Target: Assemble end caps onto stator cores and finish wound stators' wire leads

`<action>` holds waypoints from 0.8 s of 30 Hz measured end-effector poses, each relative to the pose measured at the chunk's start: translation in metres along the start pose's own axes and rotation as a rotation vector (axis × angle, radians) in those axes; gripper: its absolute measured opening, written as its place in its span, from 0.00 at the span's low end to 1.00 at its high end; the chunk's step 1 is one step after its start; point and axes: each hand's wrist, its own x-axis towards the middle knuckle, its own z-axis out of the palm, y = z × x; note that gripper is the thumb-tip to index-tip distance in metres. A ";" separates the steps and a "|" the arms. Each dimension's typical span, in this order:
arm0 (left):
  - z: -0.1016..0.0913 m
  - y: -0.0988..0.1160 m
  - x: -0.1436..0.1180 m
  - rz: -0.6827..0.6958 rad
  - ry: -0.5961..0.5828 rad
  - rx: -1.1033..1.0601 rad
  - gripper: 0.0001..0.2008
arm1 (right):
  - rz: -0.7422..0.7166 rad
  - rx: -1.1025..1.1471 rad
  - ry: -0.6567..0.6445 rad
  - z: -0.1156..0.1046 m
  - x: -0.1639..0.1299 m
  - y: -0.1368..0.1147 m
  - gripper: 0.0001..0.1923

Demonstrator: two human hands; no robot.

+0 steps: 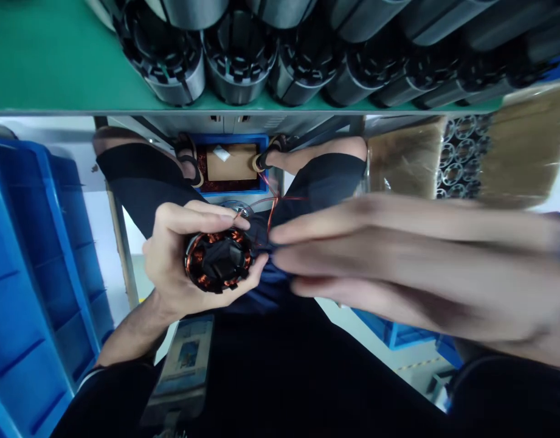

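My left hand is wrapped around a motor stator, a dark ring with copper windings whose open end faces up at me. My left thumb and forefinger reach along its rim. Thin red-brown enamelled wires run near the stator's right side, close to the fingertips of my right hand. That hand comes in from the right with its fingers stretched toward the stator, smeared by motion. Whether a wire is pinched between its fingertips I cannot make out.
Rows of metal motor housings stand on the green bench ahead. Blue bins are stacked at left. A blue tray sits on the floor between my feet. At right, a carton holds metal rings. A phone is near my left forearm.
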 end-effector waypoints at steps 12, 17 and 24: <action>-0.010 -0.014 -0.008 -0.034 -0.202 0.282 0.26 | 0.219 0.039 0.067 -0.004 0.036 0.091 0.20; -0.008 -0.014 -0.011 0.033 -0.271 0.414 0.22 | 0.083 -0.266 0.162 0.011 0.023 0.049 0.25; -0.001 0.006 -0.002 0.038 -0.293 0.377 0.17 | 0.147 -0.028 -0.151 0.042 0.028 0.036 0.32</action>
